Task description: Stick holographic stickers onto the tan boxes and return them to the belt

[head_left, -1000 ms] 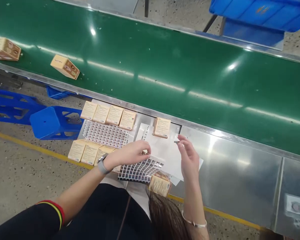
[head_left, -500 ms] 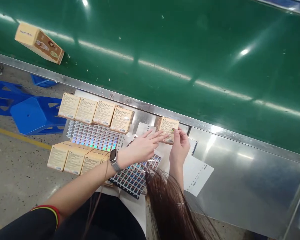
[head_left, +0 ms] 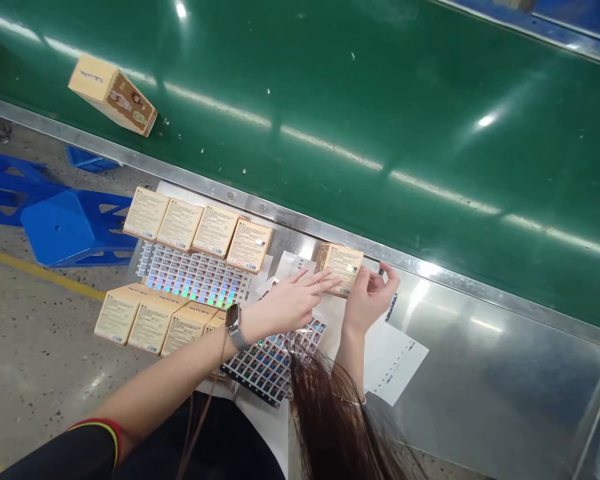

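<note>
A small cream carton (head_left: pixel 344 260) with printed text and a small shiny sticker (head_left: pixel 351 269) sits on the metal counter beside the belt. My left hand (head_left: pixel 287 305), with a watch on its wrist, reaches across and lays its outstretched fingertips on the carton's left and lower face. At the carton's right edge, my right hand (head_left: pixel 373 299) has its thumb close to the sticker, the other fingers loosely curled and apart, nothing visible between them. Under my left forearm lies a dark-edged sticker sheet (head_left: pixel 267 363); a shiny sticker sheet (head_left: pixel 195 277) is farther left.
A row of several cartons (head_left: pixel 180 223) stands along the belt's edge, another row (head_left: pixel 153 327) nearer me. One carton (head_left: pixel 113 93) rides on the green belt (head_left: pixel 330 80). White paper (head_left: pixel 397 363) lies right of my hands. A blue stool (head_left: pixel 57 227) stands at left; long hair hangs in front.
My right thumb and fingers have come off the sticker to the carton's right edge; the sticker stays on the carton. My left hand stays on it. The belt's carton has moved right.
</note>
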Available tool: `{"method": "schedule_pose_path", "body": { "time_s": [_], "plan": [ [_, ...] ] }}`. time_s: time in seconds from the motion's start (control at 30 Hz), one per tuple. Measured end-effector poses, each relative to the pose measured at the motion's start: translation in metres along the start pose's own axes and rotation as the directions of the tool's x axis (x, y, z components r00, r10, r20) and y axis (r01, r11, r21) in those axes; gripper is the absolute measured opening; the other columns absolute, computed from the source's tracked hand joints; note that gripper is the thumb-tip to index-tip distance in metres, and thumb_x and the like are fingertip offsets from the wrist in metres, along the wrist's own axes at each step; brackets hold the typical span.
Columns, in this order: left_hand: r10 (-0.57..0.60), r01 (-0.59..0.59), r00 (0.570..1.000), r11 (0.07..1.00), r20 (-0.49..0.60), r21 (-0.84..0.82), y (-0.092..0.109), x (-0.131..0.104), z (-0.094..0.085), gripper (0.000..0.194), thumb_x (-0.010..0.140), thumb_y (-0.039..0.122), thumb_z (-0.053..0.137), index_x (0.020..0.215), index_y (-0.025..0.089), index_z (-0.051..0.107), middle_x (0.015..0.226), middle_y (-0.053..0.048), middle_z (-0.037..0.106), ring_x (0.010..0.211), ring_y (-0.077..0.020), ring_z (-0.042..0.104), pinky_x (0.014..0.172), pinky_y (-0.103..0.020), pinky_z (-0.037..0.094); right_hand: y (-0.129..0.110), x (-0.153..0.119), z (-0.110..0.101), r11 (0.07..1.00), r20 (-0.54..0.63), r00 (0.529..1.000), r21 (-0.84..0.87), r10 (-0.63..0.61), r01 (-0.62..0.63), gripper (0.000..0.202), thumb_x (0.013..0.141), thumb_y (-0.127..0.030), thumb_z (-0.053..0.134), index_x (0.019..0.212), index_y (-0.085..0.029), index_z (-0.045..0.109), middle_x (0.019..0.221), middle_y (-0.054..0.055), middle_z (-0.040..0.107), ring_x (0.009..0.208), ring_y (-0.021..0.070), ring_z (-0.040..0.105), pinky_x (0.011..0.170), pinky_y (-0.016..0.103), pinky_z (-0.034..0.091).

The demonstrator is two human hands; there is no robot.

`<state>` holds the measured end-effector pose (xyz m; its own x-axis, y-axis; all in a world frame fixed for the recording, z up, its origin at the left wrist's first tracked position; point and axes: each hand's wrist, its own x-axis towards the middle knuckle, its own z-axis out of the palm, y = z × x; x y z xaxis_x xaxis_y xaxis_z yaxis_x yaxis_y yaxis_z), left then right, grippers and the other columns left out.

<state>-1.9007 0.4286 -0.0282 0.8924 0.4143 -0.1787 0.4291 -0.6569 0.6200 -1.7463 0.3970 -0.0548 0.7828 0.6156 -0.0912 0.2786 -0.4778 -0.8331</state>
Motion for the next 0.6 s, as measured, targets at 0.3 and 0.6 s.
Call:
{"method": "schedule_pose_path", "body": {
  "time_s": [0.3,0.6],
  "plan": [
    [-0.027,0.051,0.978,0.992,-0.207,0.112,0.008,-0.023,0.01,0.012,0.095,0.019,0.052,0.091,0.016,0.063,0.124,-0.012,0.064,0.116,-0.0246,0.06,0.098,-0.04,0.044,-0.01,0.011,-0.004,0.908,0.331,0.932,-0.327,-0.15,0.262,0.112,0.06,-0.064,0.074,0.149,-0.016,0.026,0.129,0.022,0.055,0.107,0.0372,0.06,0.077,0.044,0.051],
    [-0.449,0.355,0.872,0.854,-0.195,-0.381,0.01,-0.091,-0.016,0.011,0.093,0.024,0.054,0.101,0.019,0.061,0.081,0.0,0.07,0.068,-0.0151,0.062,0.061,-0.027,0.04,-0.064,0.053,-0.01,0.904,0.105,0.994,-0.427,0.03,0.018,0.118,0.06,-0.048,0.078,0.154,-0.013,0.017,0.121,0.022,0.063,0.09,0.0387,0.067,0.074,0.053,0.054]
  ]
}}
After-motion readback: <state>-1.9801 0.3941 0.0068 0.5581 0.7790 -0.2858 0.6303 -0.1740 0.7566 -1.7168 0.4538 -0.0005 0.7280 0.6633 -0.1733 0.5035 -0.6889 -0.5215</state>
